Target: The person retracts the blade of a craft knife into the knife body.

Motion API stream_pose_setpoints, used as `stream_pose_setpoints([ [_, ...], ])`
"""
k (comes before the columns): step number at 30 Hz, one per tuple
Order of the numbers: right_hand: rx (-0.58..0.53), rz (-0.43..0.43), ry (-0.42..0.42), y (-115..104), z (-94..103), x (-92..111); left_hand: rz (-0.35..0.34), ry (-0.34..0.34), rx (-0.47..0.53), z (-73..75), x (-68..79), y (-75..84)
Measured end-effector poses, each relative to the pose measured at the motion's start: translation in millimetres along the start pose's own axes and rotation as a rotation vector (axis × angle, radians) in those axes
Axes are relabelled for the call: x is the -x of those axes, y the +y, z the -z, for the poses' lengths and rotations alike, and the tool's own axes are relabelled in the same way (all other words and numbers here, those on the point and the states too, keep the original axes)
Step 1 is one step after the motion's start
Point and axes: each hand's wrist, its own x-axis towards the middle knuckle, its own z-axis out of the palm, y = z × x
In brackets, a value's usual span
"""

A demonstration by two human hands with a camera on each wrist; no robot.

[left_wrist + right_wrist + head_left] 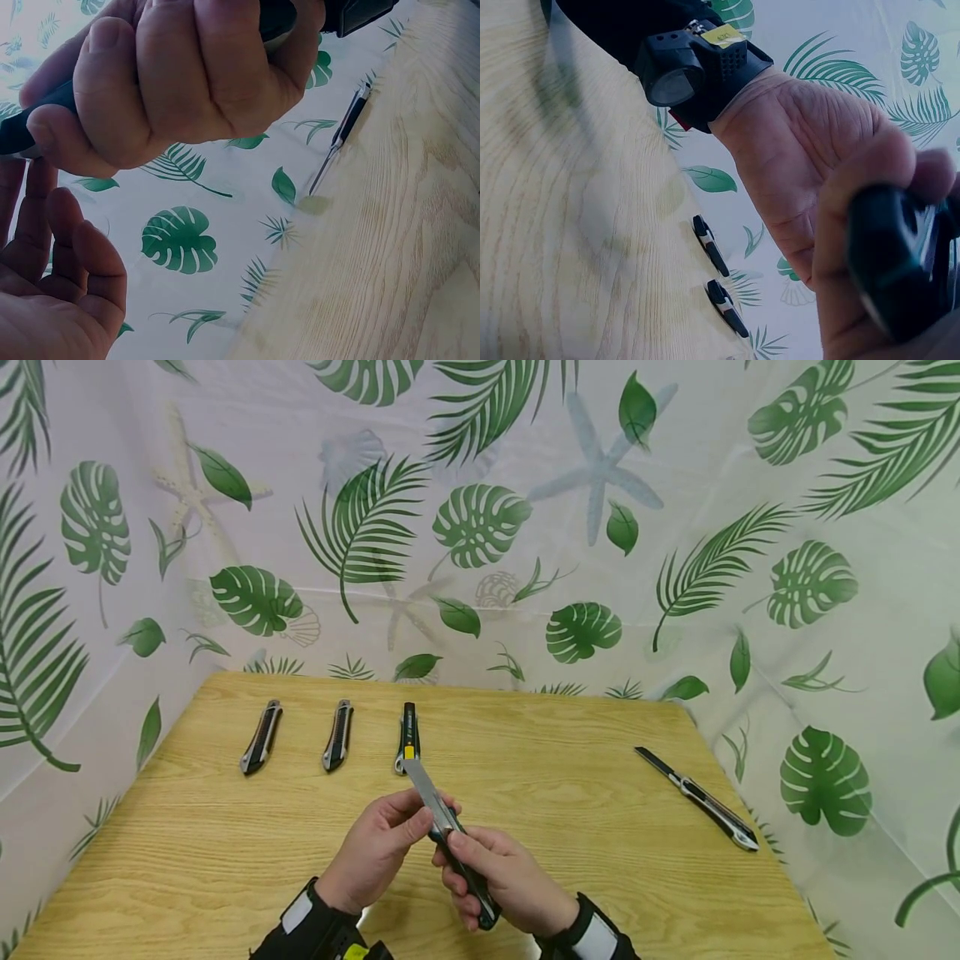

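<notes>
Both hands hold one utility knife (472, 881), its wide steel blade (422, 783) extended and slanting up to the left. My right hand (517, 881) grips the dark handle, fingers wrapped beneath and thumb on top near the slider. Further forward, my left hand (378, 847) pinches the knife close to where the blade leaves the handle. From the left wrist, the right hand's curled fingers (172, 82) show around the handle, and the left palm (45, 315) is below. In the right wrist view the handle's rounded end (885, 262) pokes out of the right fist.
Beyond the hands, a black utility knife with a yellow patch (408, 731) lies on the wooden table (562, 777). Two silver-and-black cutters (261, 739) (338, 737) lie left of it. At the right edge rests another cutter (716, 810), blade out. Leaf-printed cloth (487, 635) surrounds the table.
</notes>
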Motion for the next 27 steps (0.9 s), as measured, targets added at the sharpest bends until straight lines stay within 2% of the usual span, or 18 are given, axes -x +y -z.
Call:
stream_pose_setpoints([
  [7, -0.083, 0.039, -0.131, -1.2, 0.5, 2.1, 0.011, 0.008, 0.003, 0.4, -0.6, 1.2],
  [14, -0.147, 0.058, -0.221, -1.1, 1.0, 3.4, 0.014, 0.001, 0.033, 1.4, -0.8, 1.4],
  [27, -0.203, 0.029, -0.256, 2.1, 2.4, 4.6, 0.032, -0.015, 0.039, 2.2, -0.7, 0.2],
])
